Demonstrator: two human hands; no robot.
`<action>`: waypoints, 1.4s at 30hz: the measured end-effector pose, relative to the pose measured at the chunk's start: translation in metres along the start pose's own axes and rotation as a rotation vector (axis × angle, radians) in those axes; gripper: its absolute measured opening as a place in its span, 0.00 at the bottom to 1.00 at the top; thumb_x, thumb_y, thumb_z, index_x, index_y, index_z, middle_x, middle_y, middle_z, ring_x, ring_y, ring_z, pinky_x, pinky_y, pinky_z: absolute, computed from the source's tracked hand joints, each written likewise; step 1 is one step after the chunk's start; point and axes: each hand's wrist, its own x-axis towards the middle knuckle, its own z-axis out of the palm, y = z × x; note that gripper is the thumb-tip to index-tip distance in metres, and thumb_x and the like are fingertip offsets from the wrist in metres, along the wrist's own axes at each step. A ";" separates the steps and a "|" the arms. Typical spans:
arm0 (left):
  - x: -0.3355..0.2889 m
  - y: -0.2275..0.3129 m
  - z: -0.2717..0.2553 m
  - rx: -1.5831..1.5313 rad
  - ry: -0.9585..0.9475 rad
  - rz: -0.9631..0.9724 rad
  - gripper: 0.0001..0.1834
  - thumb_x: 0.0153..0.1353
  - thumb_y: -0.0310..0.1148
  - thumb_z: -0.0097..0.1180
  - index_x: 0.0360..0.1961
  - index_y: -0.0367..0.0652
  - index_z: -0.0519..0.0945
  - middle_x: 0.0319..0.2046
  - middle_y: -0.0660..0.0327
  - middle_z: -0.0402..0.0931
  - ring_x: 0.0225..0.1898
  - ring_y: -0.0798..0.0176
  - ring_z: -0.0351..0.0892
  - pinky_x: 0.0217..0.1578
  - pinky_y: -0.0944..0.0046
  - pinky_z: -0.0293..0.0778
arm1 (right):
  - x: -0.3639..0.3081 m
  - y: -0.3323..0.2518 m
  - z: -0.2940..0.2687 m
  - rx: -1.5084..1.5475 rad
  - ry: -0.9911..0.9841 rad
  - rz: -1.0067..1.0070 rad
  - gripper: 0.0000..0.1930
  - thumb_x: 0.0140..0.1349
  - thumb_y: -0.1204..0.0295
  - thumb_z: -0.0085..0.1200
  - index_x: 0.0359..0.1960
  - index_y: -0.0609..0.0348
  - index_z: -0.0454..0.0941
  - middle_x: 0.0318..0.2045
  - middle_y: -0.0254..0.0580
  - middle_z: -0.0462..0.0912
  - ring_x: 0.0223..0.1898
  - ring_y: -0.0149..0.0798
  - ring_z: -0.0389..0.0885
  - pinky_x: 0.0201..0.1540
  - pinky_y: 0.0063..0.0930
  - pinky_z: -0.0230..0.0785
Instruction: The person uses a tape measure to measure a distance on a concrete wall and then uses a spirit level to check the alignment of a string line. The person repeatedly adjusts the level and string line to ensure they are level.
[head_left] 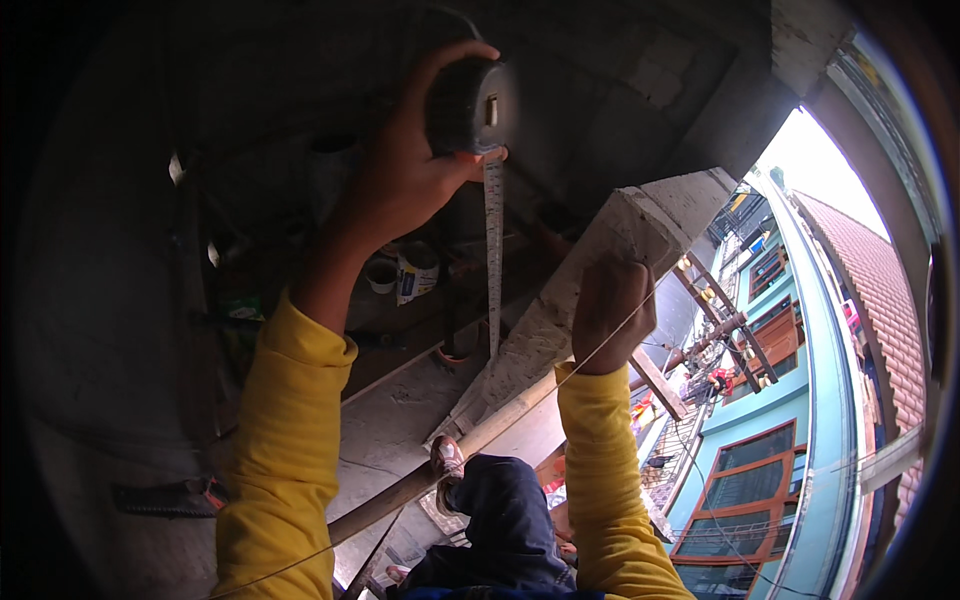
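My left hand (405, 190) is raised and wrapped round a dark tape measure (465, 105). Its pale blade (494, 230) hangs out of the case, running down toward the floor beside a rough concrete column (545, 305). Against that column my right hand (612, 305) is closed in a fist; whatever its fingers hold is hidden. A thin string (606, 342) passes in front of the right wrist and slants down to the lower left.
A wooden pole (400, 497) crosses below me, by my shoe (447, 456). In the shade at left are a white cup (381, 275) and a handsaw (170, 498). Timber props (740, 340) and a turquoise building (770, 420) lie beyond an open edge at right.
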 end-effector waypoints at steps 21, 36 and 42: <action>-0.058 0.012 -0.056 -0.061 0.204 -0.148 0.39 0.60 0.15 0.63 0.70 0.46 0.61 0.49 0.57 0.75 0.46 0.58 0.87 0.41 0.63 0.89 | 0.004 0.007 0.006 -0.012 -0.036 -0.002 0.08 0.57 0.85 0.59 0.37 0.61 0.78 0.32 0.49 0.80 0.31 0.53 0.81 0.33 0.40 0.74; -0.173 0.106 -0.166 0.332 0.694 -0.288 0.46 0.57 0.22 0.70 0.73 0.52 0.59 0.55 0.57 0.70 0.48 0.57 0.84 0.41 0.61 0.88 | -0.195 -0.045 -0.112 0.354 -0.600 0.716 0.17 0.66 0.81 0.55 0.57 0.59 0.78 0.36 0.47 0.83 0.32 0.42 0.84 0.37 0.33 0.78; -0.225 0.176 -0.175 0.349 0.692 -0.369 0.45 0.57 0.22 0.70 0.72 0.53 0.59 0.56 0.55 0.67 0.46 0.57 0.83 0.42 0.60 0.87 | -0.282 -0.126 -0.065 0.511 -1.114 0.808 0.25 0.65 0.59 0.65 0.60 0.54 0.76 0.45 0.51 0.85 0.38 0.50 0.88 0.40 0.38 0.79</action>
